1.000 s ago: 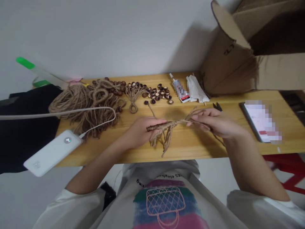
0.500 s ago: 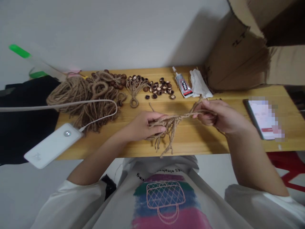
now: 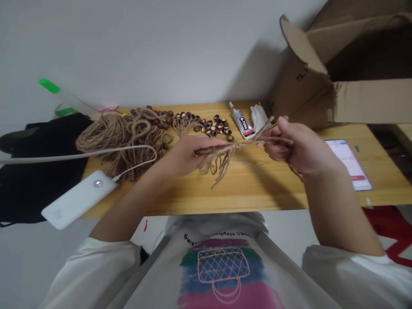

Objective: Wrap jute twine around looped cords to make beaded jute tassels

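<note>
My left hand (image 3: 184,156) is closed on a knotted jute piece (image 3: 214,150), a wrapped band with loose fringe ends hanging from it. From its right end, jute cords (image 3: 254,141) stretch across to my right hand (image 3: 291,143), which pinches them between thumb and curled fingers. The cords look taut, and some ends stick out past the right fingers. Both hands are above the front part of the wooden table (image 3: 193,199). Behind my left hand lies a fringed jute loop (image 3: 184,125), partly covered by the hand.
Jute bundles (image 3: 103,135) lie at the left, near a white power bank (image 3: 79,199) with a cable. Nut-shell halves (image 3: 216,126) and a glue tube (image 3: 242,122) lie at the back. A cardboard box (image 3: 299,94) and a phone (image 3: 349,165) are on the right.
My left hand has risen slightly and tilted the jute piece edge-on, with its fringe swinging up a little. My right hand still grips the cords, slightly higher. The camera view has shifted.
</note>
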Available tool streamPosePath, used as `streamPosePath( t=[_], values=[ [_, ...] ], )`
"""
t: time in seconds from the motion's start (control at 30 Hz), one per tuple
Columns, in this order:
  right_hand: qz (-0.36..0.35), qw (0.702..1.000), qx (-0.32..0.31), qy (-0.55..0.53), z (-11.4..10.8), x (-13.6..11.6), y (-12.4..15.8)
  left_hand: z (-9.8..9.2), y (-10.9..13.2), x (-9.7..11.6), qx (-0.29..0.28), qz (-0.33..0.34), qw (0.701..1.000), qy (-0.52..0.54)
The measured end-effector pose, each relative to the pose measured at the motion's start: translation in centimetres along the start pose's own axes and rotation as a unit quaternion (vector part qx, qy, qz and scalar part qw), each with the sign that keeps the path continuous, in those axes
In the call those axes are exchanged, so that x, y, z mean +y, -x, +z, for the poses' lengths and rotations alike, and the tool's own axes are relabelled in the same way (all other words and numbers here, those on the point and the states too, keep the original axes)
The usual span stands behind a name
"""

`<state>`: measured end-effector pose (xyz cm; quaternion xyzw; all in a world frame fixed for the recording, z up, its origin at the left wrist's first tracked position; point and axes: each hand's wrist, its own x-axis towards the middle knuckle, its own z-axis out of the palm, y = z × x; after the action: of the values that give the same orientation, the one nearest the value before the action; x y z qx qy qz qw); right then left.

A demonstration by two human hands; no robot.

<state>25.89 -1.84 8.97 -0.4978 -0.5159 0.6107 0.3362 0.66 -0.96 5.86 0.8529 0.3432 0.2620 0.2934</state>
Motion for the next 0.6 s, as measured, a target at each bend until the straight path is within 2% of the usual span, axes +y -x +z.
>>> streamPosePath(
  t=[0.13,0.3,0.4,0.6],
  values=[
    [-0.034,0.998,-0.016,-0.046,0.0,-1.7,0.1,-2.7,-1.3,1.5,-0.002,0.031,0.996,-0.079],
    [-0.077,0.996,-0.017,-0.042,-0.2,-3.3,-0.1,-5.3,-3.0,3.0,-0.026,0.058,0.991,-0.119],
    [-0.101,0.995,-0.021,-0.014,-0.2,-3.6,0.1,-6.0,-3.4,3.9,-0.005,0.081,0.979,-0.189],
    [-0.13,0.984,-0.007,0.124,0.4,-4.1,2.5,-5.8,-2.2,5.8,0.048,0.135,0.925,-0.352]
  ],
)
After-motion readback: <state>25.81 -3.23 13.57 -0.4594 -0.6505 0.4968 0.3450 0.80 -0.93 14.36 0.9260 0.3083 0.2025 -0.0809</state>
